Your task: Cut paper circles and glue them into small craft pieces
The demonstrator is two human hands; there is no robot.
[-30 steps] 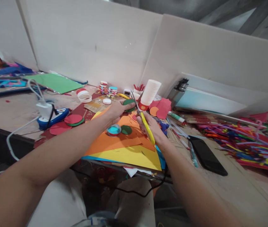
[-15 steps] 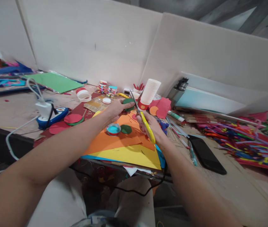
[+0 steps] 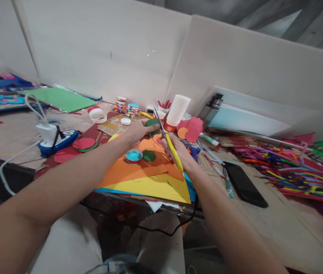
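My left hand (image 3: 138, 131) pinches a dark green paper circle (image 3: 151, 125) between thumb and fingers, above the table. My right hand (image 3: 175, 148) is closed around the yellow handles of a pair of scissors (image 3: 173, 149). The blades point up and away, close beside the right edge of the held circle; I cannot tell if they touch it. Below lie a second green paper circle (image 3: 149, 155) and a small round tub with blue inside (image 3: 133, 156), both on orange paper (image 3: 133, 173). Yellow paper (image 3: 155, 186) is beneath the orange sheet.
A stack of white paper cups (image 3: 179, 110) stands behind my hands. Red paper circles (image 3: 84, 143) and a blue power strip (image 3: 57, 144) lie left. To the right are a black phone (image 3: 244, 184) and a heap of coloured pipe cleaners (image 3: 295, 167). A white panel (image 3: 93, 49) rises behind.
The view has shifted slightly, so everything sits a little further left. Both hands keep their holds on the green circle and the scissors, in nearly the same pose.
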